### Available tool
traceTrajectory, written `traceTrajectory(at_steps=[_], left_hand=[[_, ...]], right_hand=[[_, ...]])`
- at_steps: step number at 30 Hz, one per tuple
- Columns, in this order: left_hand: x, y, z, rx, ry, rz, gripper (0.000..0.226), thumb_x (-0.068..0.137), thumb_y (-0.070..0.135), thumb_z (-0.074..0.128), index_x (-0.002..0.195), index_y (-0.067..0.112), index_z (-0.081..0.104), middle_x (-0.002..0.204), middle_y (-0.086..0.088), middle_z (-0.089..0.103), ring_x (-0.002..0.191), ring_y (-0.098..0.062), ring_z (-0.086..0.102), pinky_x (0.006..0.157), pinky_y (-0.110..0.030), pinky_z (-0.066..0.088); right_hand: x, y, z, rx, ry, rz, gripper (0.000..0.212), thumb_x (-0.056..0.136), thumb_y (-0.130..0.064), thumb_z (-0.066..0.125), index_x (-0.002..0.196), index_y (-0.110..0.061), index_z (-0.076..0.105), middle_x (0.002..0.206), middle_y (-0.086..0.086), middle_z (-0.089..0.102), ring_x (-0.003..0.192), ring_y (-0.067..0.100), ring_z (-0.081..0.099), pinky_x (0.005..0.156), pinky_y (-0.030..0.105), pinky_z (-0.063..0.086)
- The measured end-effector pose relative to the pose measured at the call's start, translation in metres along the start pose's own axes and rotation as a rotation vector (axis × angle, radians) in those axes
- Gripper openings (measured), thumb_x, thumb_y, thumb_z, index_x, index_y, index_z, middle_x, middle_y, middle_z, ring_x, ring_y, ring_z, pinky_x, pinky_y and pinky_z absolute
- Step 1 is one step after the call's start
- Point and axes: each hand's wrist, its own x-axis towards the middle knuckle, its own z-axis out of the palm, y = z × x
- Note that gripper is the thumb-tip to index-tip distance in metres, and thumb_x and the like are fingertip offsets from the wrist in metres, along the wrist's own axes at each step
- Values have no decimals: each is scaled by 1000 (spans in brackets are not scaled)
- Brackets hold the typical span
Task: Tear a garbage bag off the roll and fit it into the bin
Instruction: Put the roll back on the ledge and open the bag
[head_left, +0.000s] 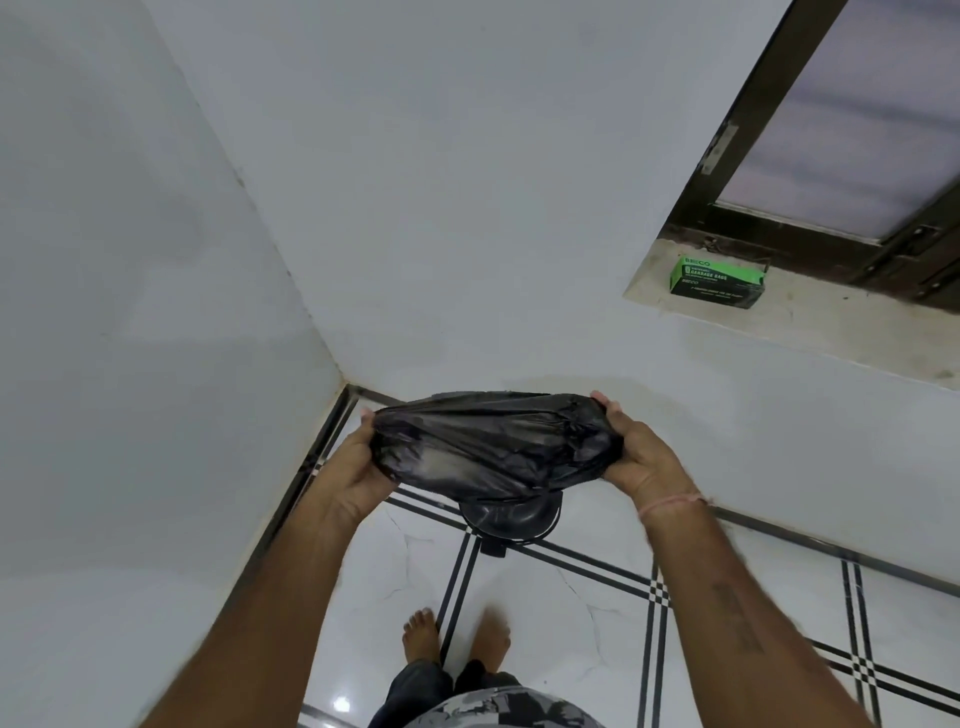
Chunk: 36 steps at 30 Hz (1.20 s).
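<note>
Head view: both hands, left hand (358, 462) and right hand (641, 457), grip garbage bag (493, 441).

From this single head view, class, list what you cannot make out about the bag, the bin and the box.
Head view throughout:
- Bin: the stretched garbage bag covers its rim and inside; only a dark lower part shows.
- Fingers of left hand and right hand: mostly buried in bag folds.
- Green box: small print too small; contents hidden by its walls.
- Window: cut off by the right edge.
</note>
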Motion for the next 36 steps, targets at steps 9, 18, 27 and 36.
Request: traceTrajectory(at_steps=[9, 18, 27, 36], left_hand=[[17, 10, -13, -50, -48, 94, 24, 99, 32, 62, 115, 15, 67, 117, -9, 76, 108, -24, 71, 93, -46, 59], [2, -14, -13, 1088, -267, 71, 69, 68, 65, 82, 115, 16, 76, 111, -10, 79, 111, -29, 72, 89, -30, 55], [20, -18, 6, -71, 48, -91, 85, 94, 72, 36, 125, -3, 62, 122, -27, 68, 116, -38, 62, 108, -54, 44], [37, -16, -7, -210, 192, -62, 34, 109, 30, 45, 100, 6, 69, 103, -16, 71, 88, -26, 66, 64, -42, 63]], right_hand=[[-12, 5, -6, -112, -263, -118, 47, 112, -22, 40, 96, -19, 85, 105, 7, 81, 95, 25, 77, 90, 45, 62], [3, 9, 0, -42, -179, -71, 31, 105, -27, 61, 90, -12, 83, 117, 19, 73, 126, 40, 60, 118, 65, 37], [-8, 28, -13, -133, -222, -38, 28, 105, -25, 56, 115, -6, 75, 110, 15, 79, 98, 30, 77, 86, 44, 65], [-10, 35, -4, -43, -164, 66, 30, 101, -31, 63, 114, -5, 70, 105, 14, 77, 97, 31, 74, 85, 46, 61]])
